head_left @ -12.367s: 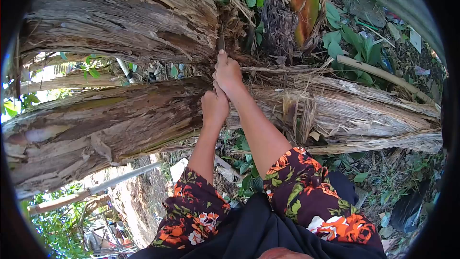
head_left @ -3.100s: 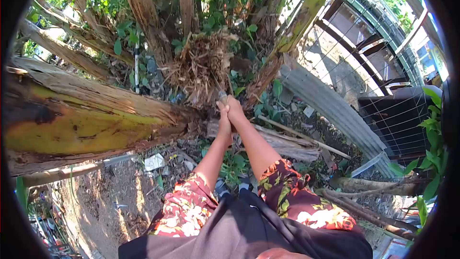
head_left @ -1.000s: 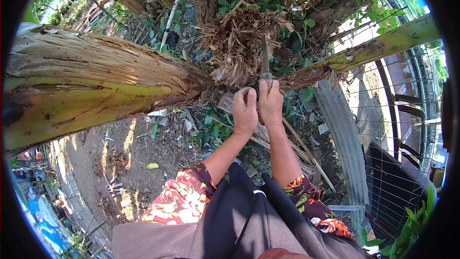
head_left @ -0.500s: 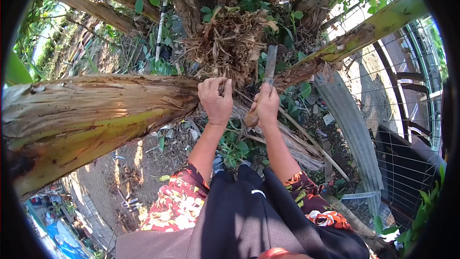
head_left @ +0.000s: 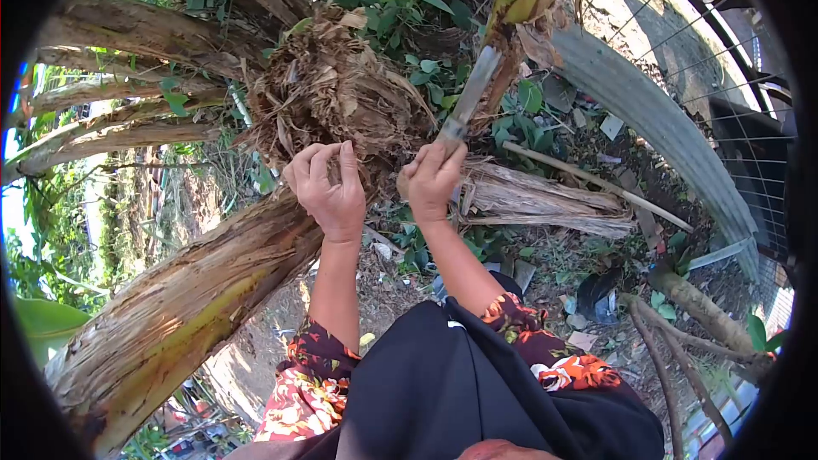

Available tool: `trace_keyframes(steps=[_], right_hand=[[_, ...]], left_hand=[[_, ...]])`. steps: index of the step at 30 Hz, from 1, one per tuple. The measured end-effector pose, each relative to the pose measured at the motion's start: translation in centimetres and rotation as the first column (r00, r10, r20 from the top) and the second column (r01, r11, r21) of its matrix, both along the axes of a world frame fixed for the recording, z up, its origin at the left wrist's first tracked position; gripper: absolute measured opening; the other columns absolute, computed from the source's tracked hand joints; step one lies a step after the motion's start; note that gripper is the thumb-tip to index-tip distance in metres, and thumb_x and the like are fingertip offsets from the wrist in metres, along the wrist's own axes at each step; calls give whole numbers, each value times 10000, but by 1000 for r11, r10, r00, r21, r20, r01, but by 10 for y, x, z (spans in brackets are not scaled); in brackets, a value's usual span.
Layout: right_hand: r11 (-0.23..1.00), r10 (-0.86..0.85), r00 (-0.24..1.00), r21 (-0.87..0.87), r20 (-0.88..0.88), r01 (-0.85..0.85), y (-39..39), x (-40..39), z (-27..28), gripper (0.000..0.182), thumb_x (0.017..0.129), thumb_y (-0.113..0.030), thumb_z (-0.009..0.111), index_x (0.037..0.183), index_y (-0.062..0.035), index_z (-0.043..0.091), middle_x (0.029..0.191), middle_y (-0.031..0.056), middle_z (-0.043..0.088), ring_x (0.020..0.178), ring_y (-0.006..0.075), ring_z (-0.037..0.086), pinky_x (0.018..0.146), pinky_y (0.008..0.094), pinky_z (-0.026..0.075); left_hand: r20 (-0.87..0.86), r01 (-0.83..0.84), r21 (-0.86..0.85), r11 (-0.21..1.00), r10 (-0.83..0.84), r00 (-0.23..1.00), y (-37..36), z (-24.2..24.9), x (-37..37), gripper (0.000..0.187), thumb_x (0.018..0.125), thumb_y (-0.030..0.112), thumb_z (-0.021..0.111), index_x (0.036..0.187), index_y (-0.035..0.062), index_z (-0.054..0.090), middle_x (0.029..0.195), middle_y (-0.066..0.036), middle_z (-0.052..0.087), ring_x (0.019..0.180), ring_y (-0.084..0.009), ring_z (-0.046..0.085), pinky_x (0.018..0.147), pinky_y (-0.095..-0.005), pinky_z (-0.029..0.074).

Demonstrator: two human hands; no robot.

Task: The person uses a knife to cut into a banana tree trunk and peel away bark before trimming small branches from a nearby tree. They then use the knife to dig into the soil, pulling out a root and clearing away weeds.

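A knife with a wide, flat grey blade (head_left: 475, 89) is gripped in my right hand (head_left: 434, 181), its blade pointing up and away from me. My left hand (head_left: 331, 192) has its fingers curled in and the thumb raised beside them, at the near edge of a shredded brown plant stump (head_left: 341, 94). Whatever may lie between those fingertips is too small to make out. Dry, torn fibres cover the stump. From its near left side a thick, peeling banana-like trunk (head_left: 187, 307) slants down toward me.
Several brown trunks (head_left: 128, 34) lean out at the upper left. A green-brown stem (head_left: 520, 0) rises beyond the knife. Dry fibrous husk (head_left: 545, 200), a thin stick (head_left: 605, 187) and a corrugated grey sheet (head_left: 665, 119) lie to the right, with wire fencing behind. Branches (head_left: 682, 358) stand at lower right.
My view has turned, so the stump and trunk now appear farther left and tilted. Both hands appear shifted left in view, the left one more so. The knife stays in my right hand.
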State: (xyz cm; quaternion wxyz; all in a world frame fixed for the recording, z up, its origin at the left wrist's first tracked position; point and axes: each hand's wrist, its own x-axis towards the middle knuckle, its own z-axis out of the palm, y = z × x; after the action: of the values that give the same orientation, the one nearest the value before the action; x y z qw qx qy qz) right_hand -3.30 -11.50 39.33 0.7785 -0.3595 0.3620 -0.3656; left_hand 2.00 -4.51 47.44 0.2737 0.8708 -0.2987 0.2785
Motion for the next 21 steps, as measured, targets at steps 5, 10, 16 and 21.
trace_keyframes(steps=[5, 10, 16, 21], right_hand=[[865, 458, 797, -9, -393, -501, 18, 14, -71, 290, 832, -268, 491, 869, 15, 439, 649, 187, 541, 556, 307, 541, 538, 382, 427], [997, -73, 987, -4, 142, 74, -27, -13, 26, 215, 881, -262, 419, 832, -53, 412, 563, 10, 421, 419, 79, 441, 381, 218, 365], [816, 453, 681, -40, -576, -577, 41, 14, -101, 271, 825, -233, 485, 922, 16, 441, 728, 273, 556, 726, 465, 514, 627, 425, 427], [1000, 18, 995, 9, 98, -19, -17, -17, 10, 271, 895, -268, 368, 817, -17, 436, 544, 59, 468, 432, 138, 486, 393, 247, 387]], left_hand=[[-418, -24, -152, 988, -42, 907, -14, -27, -29, 106, 776, 106, 584, 751, 4, 568, 708, -64, 527, 654, -144, 483, 594, -258, 388], [-584, -52, -166, 985, -56, 810, -5, -58, -43, 271, 845, 247, 494, 868, -18, 547, 763, -106, 526, 651, -180, 506, 620, -309, 424], [-828, 1, 193, 981, 162, 536, 24, -92, -51, 617, 853, 471, 354, 1074, -95, 460, 1007, -256, 519, 951, -320, 517, 823, -363, 385], [-913, -93, -239, 967, -191, 360, 29, -104, -60, 701, 857, 509, 313, 1190, -108, 342, 1172, -262, 419, 1094, -310, 424, 919, -336, 314]])
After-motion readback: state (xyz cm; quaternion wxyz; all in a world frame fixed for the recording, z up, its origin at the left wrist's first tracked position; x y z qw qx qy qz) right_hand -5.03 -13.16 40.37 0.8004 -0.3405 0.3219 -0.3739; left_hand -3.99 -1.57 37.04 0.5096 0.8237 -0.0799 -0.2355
